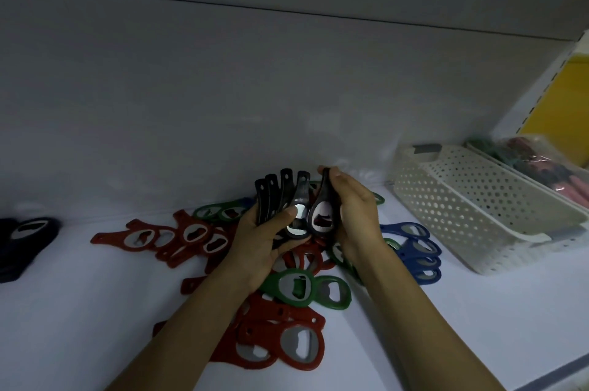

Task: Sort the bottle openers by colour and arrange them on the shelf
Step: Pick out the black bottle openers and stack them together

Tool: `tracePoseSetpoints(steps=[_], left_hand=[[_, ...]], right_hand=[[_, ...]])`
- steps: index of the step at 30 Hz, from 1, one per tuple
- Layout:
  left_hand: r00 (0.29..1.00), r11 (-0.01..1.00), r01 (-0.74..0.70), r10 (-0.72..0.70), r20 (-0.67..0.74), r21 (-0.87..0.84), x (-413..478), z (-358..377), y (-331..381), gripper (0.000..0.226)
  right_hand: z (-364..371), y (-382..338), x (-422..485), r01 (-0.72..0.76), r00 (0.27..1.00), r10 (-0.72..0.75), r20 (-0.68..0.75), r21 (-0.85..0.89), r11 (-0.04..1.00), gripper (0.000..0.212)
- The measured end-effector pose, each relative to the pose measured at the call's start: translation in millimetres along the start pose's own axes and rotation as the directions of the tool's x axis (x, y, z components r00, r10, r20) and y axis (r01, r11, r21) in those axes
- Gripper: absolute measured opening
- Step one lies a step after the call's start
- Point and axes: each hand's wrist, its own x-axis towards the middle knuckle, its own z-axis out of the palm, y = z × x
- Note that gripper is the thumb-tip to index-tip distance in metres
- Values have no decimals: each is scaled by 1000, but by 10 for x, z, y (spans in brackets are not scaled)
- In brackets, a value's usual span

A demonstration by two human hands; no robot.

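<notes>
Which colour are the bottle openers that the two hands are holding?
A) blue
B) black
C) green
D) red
B: the left hand grips a fan of black openers and the right hand holds a single black opener, above the red openers, green openers and blue openers lying on the shelf.

Two white baskets, a bag, yellow panel, grey wall.
Perforated basket (471,209) at right, dark tag (425,148) at its far end. Second basket (522,172) just behind it holds a clear bag (538,158) of dark and pinkish items, too blurred to tell. Yellow panel (570,110) sits past a slotted upright (535,78). Grey wall (223,88) at back.
</notes>
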Motion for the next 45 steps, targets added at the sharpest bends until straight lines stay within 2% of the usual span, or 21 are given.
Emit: tracePoseSetpoints(steps=[2, 4, 9, 12, 15, 19, 21, 23, 26, 29, 31, 33, 35, 36, 37, 38, 39, 40, 41, 42, 45], left_hand=[[1000, 1000, -12, 12, 17, 13, -5, 0, -11, 21], [1000, 1000, -14, 13, 22, 23, -3, -6, -19, 23], [998, 999, -22, 19, 61, 38, -2, -15, -4, 37], [995, 992, -45, 34, 91, 121, -24, 3, -22, 38], [997, 979, -61, 49, 67, 194, -32, 23, -37, 38], [997, 979, -71, 68, 20, 189, -45, 33, 17, 31], [996, 985, -79, 84, -21, 156, -48, 45, 123, 27], [994, 997, -72, 75, -85, 36, -46, -14, 299, 25], [996, 987, -73, 63, -70, -146, -134, -275, 607, 34], [994, 983, -80, 66, -88, -163, -304, -639, 753, 42], [988, 990, -88, 73, -133, -113, -416, -837, 783, 40], [977, 992, -97, 78, -199, -85, -494, -998, 803, 32], [959, 993, -105, 89, -268, -45, -537, -1110, 826, 24], [953, 994, -106, 97, -287, -18, -547, -1136, 831, 21], [948, 994, -106, 103, -300, 6, -553, -1152, 827, 20], [944, 994, -105, 109, -313, 29, -557, -1158, 814, 19], [939, 993, -102, 115, -324, 55, -557, -1158, 787, 18], [935, 991, -100, 124, -331, 86, -561, -1145, 752, 18], [932, 986, -99, 138, -336, 132, -567, -1129, 708, 19], [930, 975, -94, 157, -331, 200, -573, -1110, 660, 20], [936, 886, -95, 234, -261, 454, -589, -1061, 522, 28]], right_hand=[[66, 14, -32, -65, 998, 62, 22, 165, 984, 22], [127, 47, -59, -100, 995, 90, 50, 245, 964, 23], [171, 73, -83, -10, 999, 2, 42, 180, 984, 17], [177, 96, -100, 45, 999, -48, 19, 128, 991, 8], [183, 97, -97, 76, 997, -79, 19, 120, 990, 11], [176, 81, -57, 21, 994, -41, 104, 188, 982, 18], [167, 52, -38, -25, 991, -10, 137, 254, 967, 22], [141, 24, -25, -51, 990, 11, 139, 288, 956, 21], [86, 2, -6, -72, 992, 38, 119, 294, 953, 23], [88, -12, -11, -41, 995, 18, 95, 242, 969, 23], [117, -2, -45, 39, 997, -45, 63, 97, 995, 20], [163, 37, -86, 147, 986, -138, 90, -104, 984, 20], [246, 71, -121, 281, 954, -219, 204, -360, 890, 15], [284, 90, -126, 360, 928, -230, 294, -543, 759, 14], [323, 136, -124, 429, 901, -191, 389, -731, 531, 25], [360, 208, -131, 460, 887, -94, 452, -849, 259, 43], [401, 289, -165, 454, 891, 4, 454, -891, 25, 59], [455, 370, -220, 447, 895, 71, 441, -886, -124, 70], [515, 459, -282, 457, 889, 101, 446, -869, -189, 76], [575, 548, -333, 481, 877, 106, 469, -851, -210, 79], [747, 708, -475, 587, 809, 98, 579, -792, -170, 73]])
